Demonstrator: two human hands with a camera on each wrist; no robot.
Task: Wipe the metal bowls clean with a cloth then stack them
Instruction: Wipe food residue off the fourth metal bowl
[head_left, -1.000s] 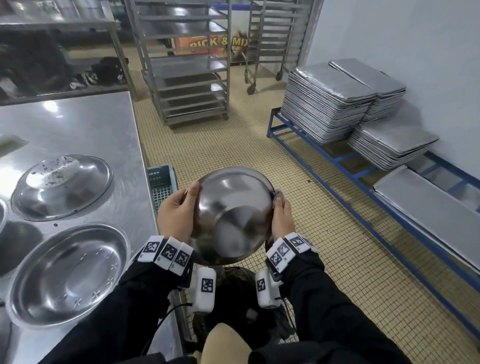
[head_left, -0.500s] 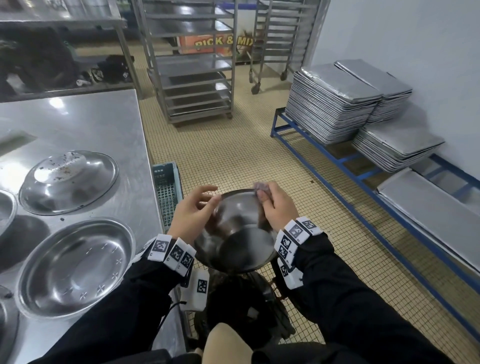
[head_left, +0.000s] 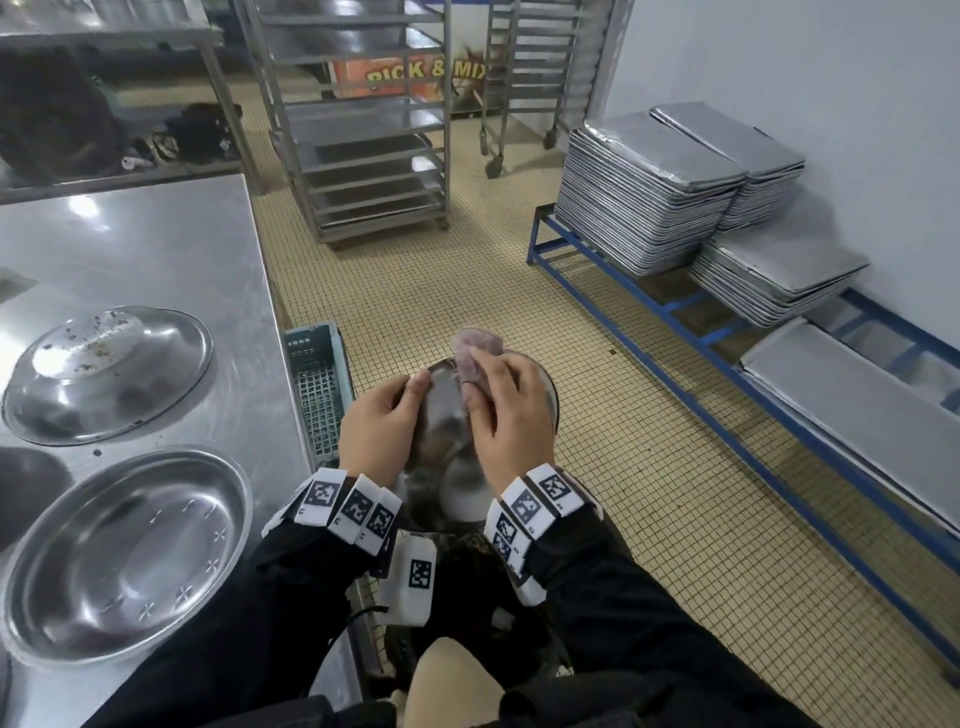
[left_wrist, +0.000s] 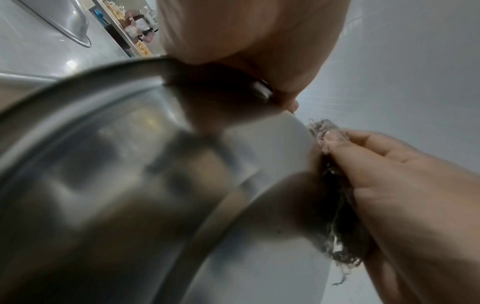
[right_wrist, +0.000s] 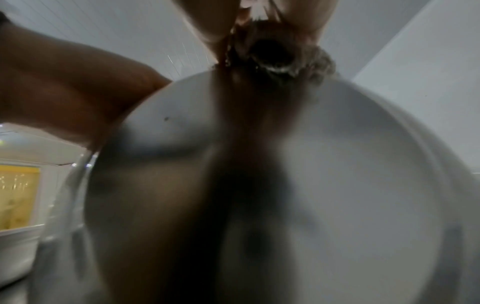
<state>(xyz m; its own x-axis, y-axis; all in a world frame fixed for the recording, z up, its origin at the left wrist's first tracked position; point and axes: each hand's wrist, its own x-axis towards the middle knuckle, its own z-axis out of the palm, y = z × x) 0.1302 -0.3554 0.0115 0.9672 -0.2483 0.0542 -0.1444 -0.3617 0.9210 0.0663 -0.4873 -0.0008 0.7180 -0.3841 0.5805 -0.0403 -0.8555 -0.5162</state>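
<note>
A round metal bowl (head_left: 447, 441) hangs in front of me over the floor, its rounded outside turned up. My left hand (head_left: 382, 431) grips its left rim, thumb on the outside; the left wrist view shows the rim (left_wrist: 145, 67) under my fingers. My right hand (head_left: 506, 415) pinches a pale purple cloth (head_left: 475, 351) and presses it on the bowl's far edge; the cloth (left_wrist: 326, 131) looks frayed. The right wrist view is filled by the blurred bowl (right_wrist: 324, 174) and the cloth (right_wrist: 275, 55). Two more bowls sit on the steel table: a dirty upturned one (head_left: 106, 371) and an open one (head_left: 124, 553).
The steel table (head_left: 130, 244) runs along my left. A green plastic crate (head_left: 317, 384) stands on the floor beside it. Wheeled tray racks (head_left: 363, 124) stand ahead. Stacks of metal trays (head_left: 649, 187) lie on a blue frame along the right wall.
The bowl has tipped from facing me to lying flatter and lower. My right hand with the cloth has moved from the right rim across to the far top edge.
</note>
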